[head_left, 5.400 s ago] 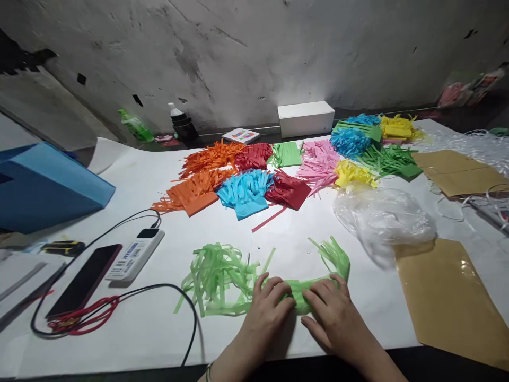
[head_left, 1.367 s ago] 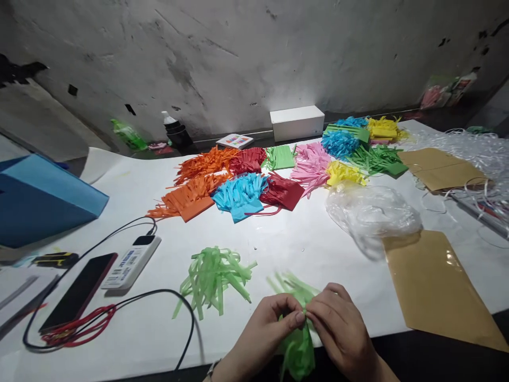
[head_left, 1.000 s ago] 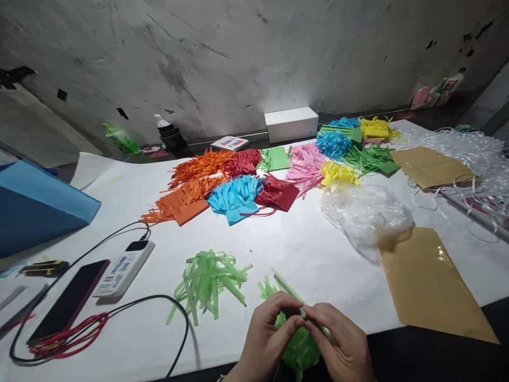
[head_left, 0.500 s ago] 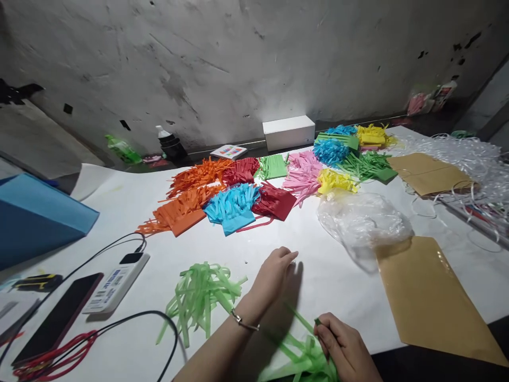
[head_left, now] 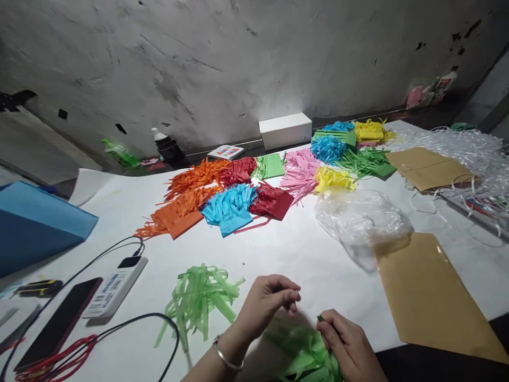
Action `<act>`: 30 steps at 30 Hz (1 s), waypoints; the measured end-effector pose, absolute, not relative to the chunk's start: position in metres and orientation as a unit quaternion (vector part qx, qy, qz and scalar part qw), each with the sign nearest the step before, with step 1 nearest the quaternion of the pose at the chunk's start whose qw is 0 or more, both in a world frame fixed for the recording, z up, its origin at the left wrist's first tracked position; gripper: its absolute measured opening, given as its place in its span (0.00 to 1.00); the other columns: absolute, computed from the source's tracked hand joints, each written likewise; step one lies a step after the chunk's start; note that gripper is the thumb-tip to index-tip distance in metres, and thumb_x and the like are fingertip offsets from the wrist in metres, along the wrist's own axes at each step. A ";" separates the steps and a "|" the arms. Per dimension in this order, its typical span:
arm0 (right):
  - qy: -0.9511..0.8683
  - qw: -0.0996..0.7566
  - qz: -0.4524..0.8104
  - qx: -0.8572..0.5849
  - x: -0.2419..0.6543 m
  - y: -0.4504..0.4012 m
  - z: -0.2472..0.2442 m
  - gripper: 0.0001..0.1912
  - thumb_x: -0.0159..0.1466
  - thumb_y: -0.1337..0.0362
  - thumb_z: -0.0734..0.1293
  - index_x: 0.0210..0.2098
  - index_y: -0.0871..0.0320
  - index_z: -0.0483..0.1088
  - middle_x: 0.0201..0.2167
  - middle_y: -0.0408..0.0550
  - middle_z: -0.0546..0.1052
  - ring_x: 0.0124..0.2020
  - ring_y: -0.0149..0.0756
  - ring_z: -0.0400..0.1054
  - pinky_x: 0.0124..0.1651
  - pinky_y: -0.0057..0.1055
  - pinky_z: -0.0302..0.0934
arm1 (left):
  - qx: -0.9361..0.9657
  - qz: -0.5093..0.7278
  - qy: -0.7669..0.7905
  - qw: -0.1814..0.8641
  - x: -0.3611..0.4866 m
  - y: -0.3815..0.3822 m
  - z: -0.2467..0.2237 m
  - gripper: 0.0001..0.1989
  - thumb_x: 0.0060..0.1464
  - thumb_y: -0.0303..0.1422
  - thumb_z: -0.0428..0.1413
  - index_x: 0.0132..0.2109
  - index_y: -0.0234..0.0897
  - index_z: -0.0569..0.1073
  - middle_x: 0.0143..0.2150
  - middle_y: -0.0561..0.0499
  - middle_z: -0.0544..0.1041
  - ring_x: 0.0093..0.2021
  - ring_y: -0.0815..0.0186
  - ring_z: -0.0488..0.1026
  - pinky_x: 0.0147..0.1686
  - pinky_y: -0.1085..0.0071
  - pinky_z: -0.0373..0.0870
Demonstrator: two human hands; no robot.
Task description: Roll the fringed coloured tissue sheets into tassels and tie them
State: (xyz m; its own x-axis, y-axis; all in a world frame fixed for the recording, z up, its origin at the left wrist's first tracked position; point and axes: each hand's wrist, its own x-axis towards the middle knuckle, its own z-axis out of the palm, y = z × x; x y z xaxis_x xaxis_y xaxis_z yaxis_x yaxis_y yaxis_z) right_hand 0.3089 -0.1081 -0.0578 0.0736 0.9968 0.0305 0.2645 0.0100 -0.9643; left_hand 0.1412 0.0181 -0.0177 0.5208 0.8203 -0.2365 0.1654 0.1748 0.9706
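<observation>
Head view — left hand [head_left: 265, 301] drawn back, pinching white speck [head_left: 297, 291] — right hand [head_left: 345, 338], fingers clamped on green fringe [head_left: 310, 354].

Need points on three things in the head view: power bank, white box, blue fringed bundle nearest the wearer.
white power bank [head_left: 113, 292]: head view, on its printed top face
white box [head_left: 287, 133]: head view, on its front side
blue fringed bundle [head_left: 234, 224]: head view, on its unfringed flat end
</observation>
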 end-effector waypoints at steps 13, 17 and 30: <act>-0.754 0.430 0.071 -0.491 0.296 -0.109 0.003 0.11 0.71 0.73 0.55 0.38 0.54 0.64 0.25 0.44 0.69 0.25 0.35 0.64 0.29 0.32 0.56 | 0.369 0.304 0.311 0.822 0.125 -0.035 -0.006 0.11 0.43 0.34 0.72 0.28 0.32 0.81 0.23 0.49 0.80 0.18 0.68 0.75 0.19 0.77 0.70; -0.815 0.341 -0.007 -0.468 0.299 -0.103 0.022 0.14 0.66 0.77 0.54 0.33 0.55 0.65 0.22 0.44 0.67 0.23 0.36 0.60 0.27 0.34 0.49 | 0.496 0.303 0.342 0.738 0.115 -0.038 0.004 0.11 0.50 0.37 0.68 0.30 0.33 0.80 0.25 0.50 0.79 0.21 0.67 0.77 0.23 0.76 0.72; -0.876 0.217 -0.146 -0.405 0.305 -0.094 0.036 0.16 0.59 0.80 0.55 0.27 0.56 0.68 0.21 0.44 0.66 0.22 0.38 0.56 0.32 0.38 0.44 | 0.869 0.294 0.265 0.297 0.105 -0.045 0.015 0.06 0.61 0.22 0.55 0.39 0.35 0.74 0.29 0.51 0.75 0.28 0.69 0.72 0.28 0.77 0.68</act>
